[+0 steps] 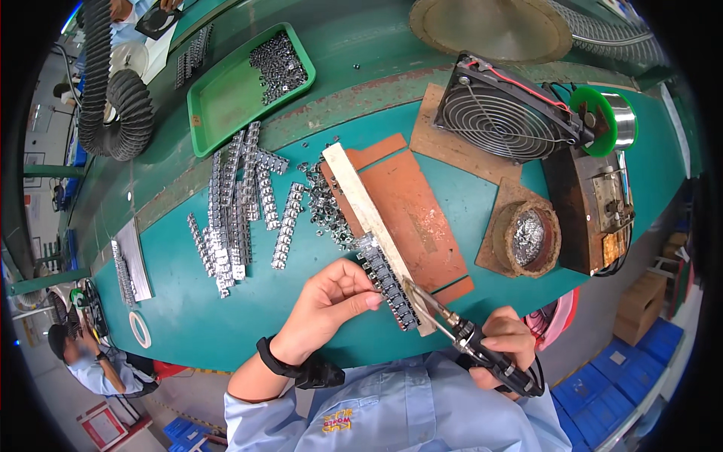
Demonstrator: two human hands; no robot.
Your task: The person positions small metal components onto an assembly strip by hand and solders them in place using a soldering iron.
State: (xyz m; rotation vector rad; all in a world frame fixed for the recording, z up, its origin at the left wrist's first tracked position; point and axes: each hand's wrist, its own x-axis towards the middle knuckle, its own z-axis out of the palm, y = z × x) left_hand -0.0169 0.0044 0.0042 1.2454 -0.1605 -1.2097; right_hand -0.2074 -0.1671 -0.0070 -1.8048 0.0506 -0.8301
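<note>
My left hand (324, 305) pinches the side of a dark strip of small circuit boards (388, 283) between thumb and fingers. The strip lies slanted along a pale wooden bar (354, 188), which crosses a brown board (422, 218). In my right hand (506, 343) is a black-handled soldering iron (478, 348), its tip pointing up and left at the strip's lower part. Whether the tip touches the strip, I cannot tell. Small loose metal parts (325, 207) lie scattered left of the bar.
Silvery finished-looking strips (237, 200) are piled to the left. A green tray (218, 102) holds more small parts. On the right stand a fan (501, 117), a solder spool (623, 120), a round pot (555, 237) and a metal box (576, 207). Another person (105, 369) sits far left.
</note>
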